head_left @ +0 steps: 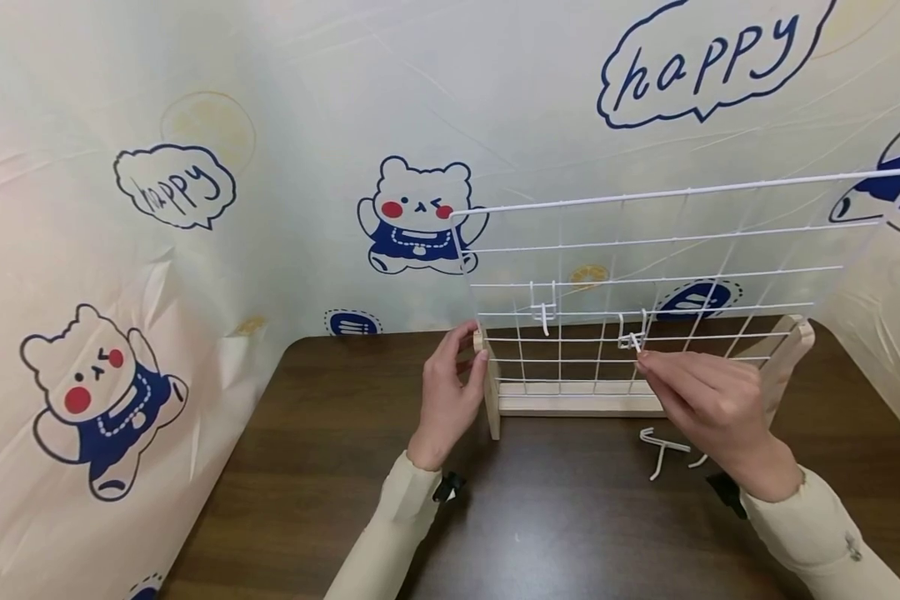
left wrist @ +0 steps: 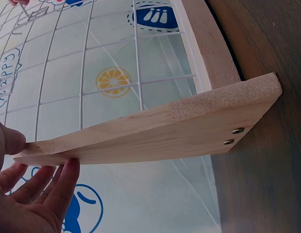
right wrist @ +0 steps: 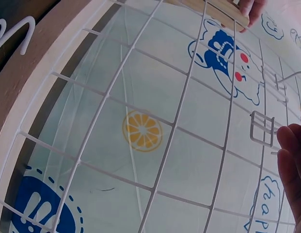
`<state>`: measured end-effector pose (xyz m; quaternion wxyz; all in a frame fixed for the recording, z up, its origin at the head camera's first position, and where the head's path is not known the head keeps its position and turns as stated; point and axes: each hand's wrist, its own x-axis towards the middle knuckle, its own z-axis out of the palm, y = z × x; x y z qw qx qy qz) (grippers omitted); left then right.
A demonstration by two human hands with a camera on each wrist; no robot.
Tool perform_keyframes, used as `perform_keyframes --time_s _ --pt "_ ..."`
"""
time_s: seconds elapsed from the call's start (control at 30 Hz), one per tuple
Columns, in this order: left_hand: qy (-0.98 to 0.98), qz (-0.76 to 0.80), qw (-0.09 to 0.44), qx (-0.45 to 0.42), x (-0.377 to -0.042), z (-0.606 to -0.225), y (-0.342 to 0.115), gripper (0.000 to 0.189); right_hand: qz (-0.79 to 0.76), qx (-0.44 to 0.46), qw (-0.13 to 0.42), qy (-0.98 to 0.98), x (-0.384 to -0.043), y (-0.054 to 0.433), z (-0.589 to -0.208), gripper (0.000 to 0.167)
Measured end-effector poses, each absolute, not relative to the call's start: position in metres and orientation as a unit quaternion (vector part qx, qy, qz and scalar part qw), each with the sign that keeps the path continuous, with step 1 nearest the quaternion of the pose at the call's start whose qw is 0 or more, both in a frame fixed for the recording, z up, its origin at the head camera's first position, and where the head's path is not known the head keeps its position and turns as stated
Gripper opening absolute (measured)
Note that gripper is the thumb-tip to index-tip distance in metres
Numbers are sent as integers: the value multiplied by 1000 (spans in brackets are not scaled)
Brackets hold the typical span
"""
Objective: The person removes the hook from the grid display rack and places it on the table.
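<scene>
A white wire grid panel (head_left: 645, 194) stands in a wooden base on the table. My left hand (head_left: 450, 396) grips the upper end of the left wooden side piece (left wrist: 140, 136), thumb on one side and fingers on the other. With thumb and fingertips, my right hand (head_left: 708, 408) pinches the prong of a white wire hook (head_left: 630, 340) at the lower middle of the grid. In the right wrist view, this hook's square back (right wrist: 262, 128) overlaps the grid wires. Another white hook (head_left: 545, 318) hangs on the grid to its left.
Loose white hooks (head_left: 658, 450) lie on the dark wooden table (head_left: 330, 467) in front of the base, partly behind my right hand. The right wooden side piece (head_left: 791, 358) rises behind that hand. A printed cloth (head_left: 292, 250) with bears hangs behind and at the sides.
</scene>
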<state>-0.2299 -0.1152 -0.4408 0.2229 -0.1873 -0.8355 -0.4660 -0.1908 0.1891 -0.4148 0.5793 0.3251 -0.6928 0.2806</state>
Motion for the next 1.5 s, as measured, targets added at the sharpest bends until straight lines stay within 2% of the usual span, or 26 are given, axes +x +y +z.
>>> perform_keyframes --time_s 0.77,1.5 --pt "-831 -472 229 -184 -227 -446 -118 38 271 341 581 -687 -186 184 -418 38" --pt "-835 -464 227 -192 -231 -441 -116 38 249 352 555 -711 -182 193 -426 43"
